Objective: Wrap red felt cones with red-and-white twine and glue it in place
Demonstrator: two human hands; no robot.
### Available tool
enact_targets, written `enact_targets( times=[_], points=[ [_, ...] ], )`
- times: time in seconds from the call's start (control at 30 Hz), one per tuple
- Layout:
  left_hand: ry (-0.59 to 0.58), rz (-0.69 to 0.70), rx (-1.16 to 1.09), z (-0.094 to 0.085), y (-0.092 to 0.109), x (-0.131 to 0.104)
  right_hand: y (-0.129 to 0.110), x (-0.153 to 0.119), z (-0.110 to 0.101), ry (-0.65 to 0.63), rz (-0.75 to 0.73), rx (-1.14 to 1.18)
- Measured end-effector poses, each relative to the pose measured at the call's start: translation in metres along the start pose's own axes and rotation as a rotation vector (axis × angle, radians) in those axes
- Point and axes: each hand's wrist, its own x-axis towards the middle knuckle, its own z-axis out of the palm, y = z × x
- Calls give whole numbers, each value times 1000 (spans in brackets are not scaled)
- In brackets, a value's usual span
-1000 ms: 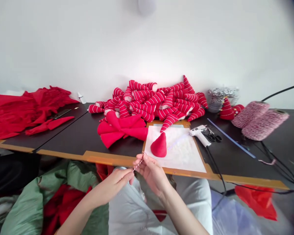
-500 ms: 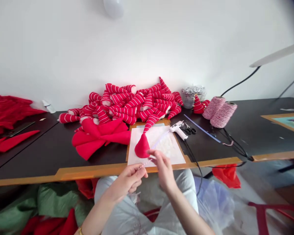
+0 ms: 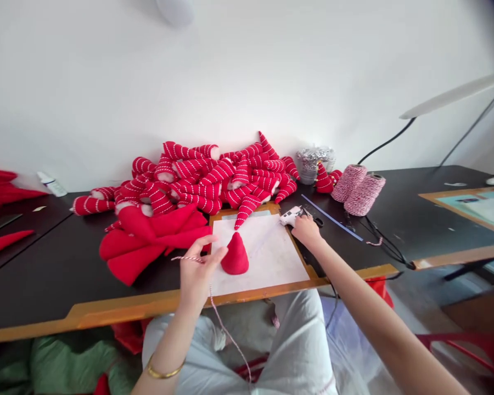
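Observation:
Red-and-white twine (image 3: 186, 258) passes through my left hand (image 3: 196, 271). One short end pokes out to the left, and the rest hangs down over my lap. The thumb and index finger of that hand are apart, with the thumb tip beside a plain red felt cone hat (image 3: 235, 257) standing upright on white paper (image 3: 267, 258). Whether the thumb touches the cone I cannot tell. My right hand (image 3: 307, 230) reaches across to the white glue gun (image 3: 288, 217) and closes over its handle. Black scissors (image 3: 319, 222) lie partly hidden behind that hand.
Behind the paper lies a heap of twine-wrapped red cones (image 3: 218, 173). Plain red felt cones (image 3: 140, 247) are piled at left. Two twine spools (image 3: 365, 195), a blue glue stick (image 3: 333, 218), a silver-filled tub (image 3: 308, 167) and a lamp arm (image 3: 389, 140) stand or lie to the right.
My hands have moved apart from the twine they held together. The left has risen beside the cone, still with the twine; the right has gone forward and right onto the glue gun.

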Motion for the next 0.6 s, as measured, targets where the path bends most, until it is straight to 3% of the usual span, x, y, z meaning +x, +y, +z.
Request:
enact_targets(
  times=[0.13,0.23,0.3,0.37,0.4,0.5,0.6],
  points=[
    [-57,132,243,9,-10,3,15,16,-22,-36,-16,106],
    [-72,212,326,13,-18,12,20,7,-44,-51,-29,247],
    [-79,232,373,17,-25,17,13,-20,-53,-47,-95,458],
    [-93,205,371,20,-30,19,-2,-61,-56,-59,-246,979],
    [-115,162,344,22,-30,19,-11,-84,-56,-64,-290,1124],
    [-206,-9,207,24,-24,10,-37,-149,-51,-63,-291,1209],
    [-243,-97,148,23,-11,-3,-57,-186,-42,-57,-242,1145]
  ],
)
